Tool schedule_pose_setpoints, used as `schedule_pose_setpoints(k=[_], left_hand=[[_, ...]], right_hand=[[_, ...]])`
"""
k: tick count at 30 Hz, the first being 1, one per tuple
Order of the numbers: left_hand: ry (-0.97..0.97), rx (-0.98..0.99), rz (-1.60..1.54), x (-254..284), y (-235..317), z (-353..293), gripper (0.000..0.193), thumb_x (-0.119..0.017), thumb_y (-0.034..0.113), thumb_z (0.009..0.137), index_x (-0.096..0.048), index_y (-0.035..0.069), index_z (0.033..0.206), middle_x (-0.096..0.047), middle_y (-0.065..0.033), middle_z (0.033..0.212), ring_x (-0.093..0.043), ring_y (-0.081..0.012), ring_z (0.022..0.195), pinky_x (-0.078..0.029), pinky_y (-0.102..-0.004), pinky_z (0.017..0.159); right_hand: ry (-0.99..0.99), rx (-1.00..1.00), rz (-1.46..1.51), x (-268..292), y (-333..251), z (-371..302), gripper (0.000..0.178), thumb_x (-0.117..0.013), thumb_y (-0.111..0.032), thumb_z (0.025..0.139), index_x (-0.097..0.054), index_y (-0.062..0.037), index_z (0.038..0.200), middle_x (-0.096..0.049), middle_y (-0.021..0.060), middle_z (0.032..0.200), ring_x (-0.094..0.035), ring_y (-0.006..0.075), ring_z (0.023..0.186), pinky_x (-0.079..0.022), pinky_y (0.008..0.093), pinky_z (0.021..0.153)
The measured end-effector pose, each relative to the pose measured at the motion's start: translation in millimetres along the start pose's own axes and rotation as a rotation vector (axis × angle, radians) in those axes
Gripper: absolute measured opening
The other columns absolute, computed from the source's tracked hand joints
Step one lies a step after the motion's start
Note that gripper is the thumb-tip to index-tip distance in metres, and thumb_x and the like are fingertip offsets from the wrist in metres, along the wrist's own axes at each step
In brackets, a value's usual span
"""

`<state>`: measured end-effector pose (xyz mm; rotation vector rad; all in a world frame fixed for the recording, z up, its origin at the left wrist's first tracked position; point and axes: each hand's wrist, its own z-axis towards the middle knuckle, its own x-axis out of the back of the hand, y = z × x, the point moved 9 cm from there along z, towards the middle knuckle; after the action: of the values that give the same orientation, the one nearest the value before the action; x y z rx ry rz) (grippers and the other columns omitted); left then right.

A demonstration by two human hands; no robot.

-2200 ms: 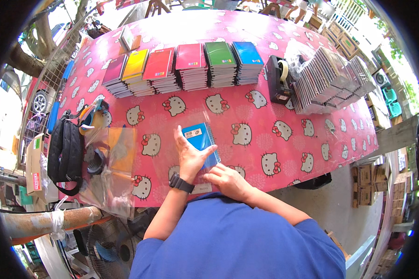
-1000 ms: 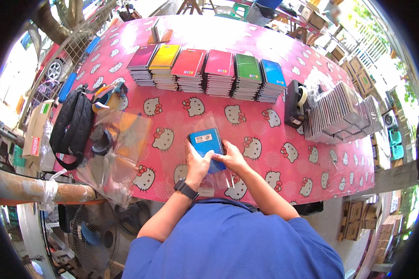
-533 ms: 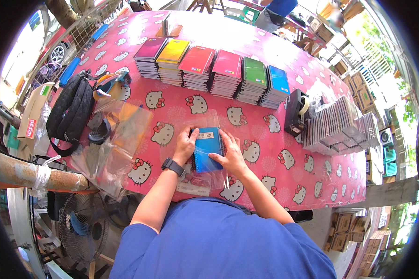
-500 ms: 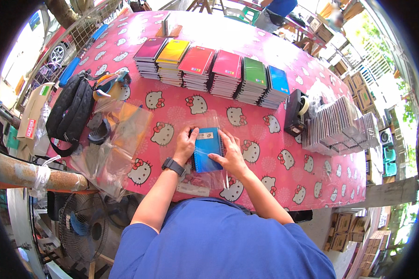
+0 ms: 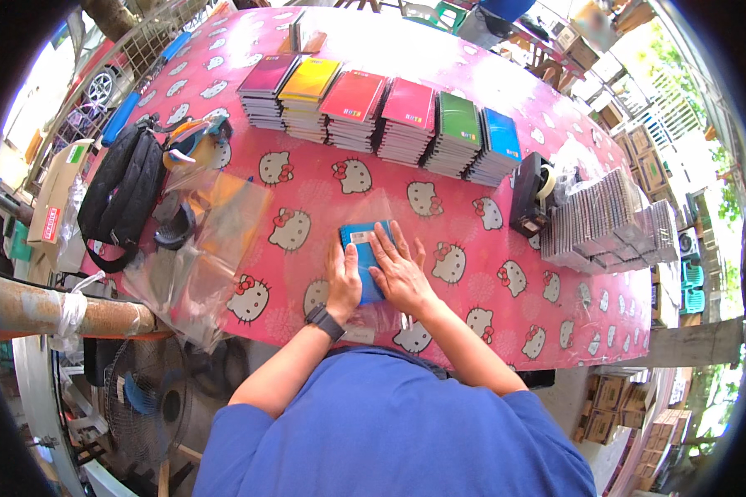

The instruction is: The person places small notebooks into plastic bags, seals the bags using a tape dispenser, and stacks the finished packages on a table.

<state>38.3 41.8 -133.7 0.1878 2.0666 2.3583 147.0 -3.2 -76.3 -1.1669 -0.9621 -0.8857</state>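
A blue notebook [image 5: 363,237] inside a clear plastic sleeve [image 5: 371,315] lies flat on the pink patterned tablecloth [image 5: 472,273], near the front edge. My left hand [image 5: 342,280], with a dark watch on the wrist, lies flat on the notebook's left side. My right hand [image 5: 399,270] is spread flat over its right side, fingers apart. Both palms rest on it; neither hand grips it.
Several stacks of coloured notebooks [image 5: 381,116] line the far side. A black tape dispenser [image 5: 532,197] and stacked clear sleeves [image 5: 609,224] stand at the right. A black bag [image 5: 123,195] and loose plastic bags [image 5: 199,257] lie at the left. A fan [image 5: 141,402] stands below.
The blue notebook was held up in my hands, then came down onto the cloth. Both hands have now flattened on top of it.
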Motion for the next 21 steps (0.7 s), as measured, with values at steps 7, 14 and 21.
schedule_pose_setpoints(k=[7,14,21], left_hand=[[0.178,-0.194,0.602,53,22,20,0.057,-0.039,0.041,0.094,-0.038,0.000,0.133,-0.040,-0.0236,0.133,-0.036,-0.0374,0.123,-0.023,-0.0483,0.104],[0.091,-0.461,1.024,66,56,27,0.043,-0.068,0.024,0.077,-0.056,0.007,0.115,-0.048,-0.0156,0.129,-0.044,-0.0312,0.118,-0.027,-0.0530,0.099],[-0.210,0.690,-0.168,97,-29,-3,0.064,-0.069,0.003,0.074,-0.035,-0.010,0.126,-0.061,-0.0189,0.099,-0.062,-0.0195,0.075,-0.051,-0.0287,0.067]], right_hand=[[-0.035,-0.026,-0.122,1,2,0,0.056,-0.041,-0.037,0.092,-0.027,-0.0160,0.143,-0.016,0.0027,0.151,-0.005,0.0296,0.140,-0.001,0.0573,0.105],[-0.037,-0.034,-0.062,4,0,1,0.057,-0.042,-0.038,0.091,-0.028,-0.0172,0.142,-0.015,0.0033,0.151,-0.005,0.0309,0.139,-0.001,0.0565,0.106],[0.078,0.026,0.029,30,-17,10,0.046,-0.063,-0.023,0.079,-0.050,-0.0117,0.123,-0.037,0.0133,0.135,-0.029,0.0344,0.125,-0.024,0.0505,0.101]])
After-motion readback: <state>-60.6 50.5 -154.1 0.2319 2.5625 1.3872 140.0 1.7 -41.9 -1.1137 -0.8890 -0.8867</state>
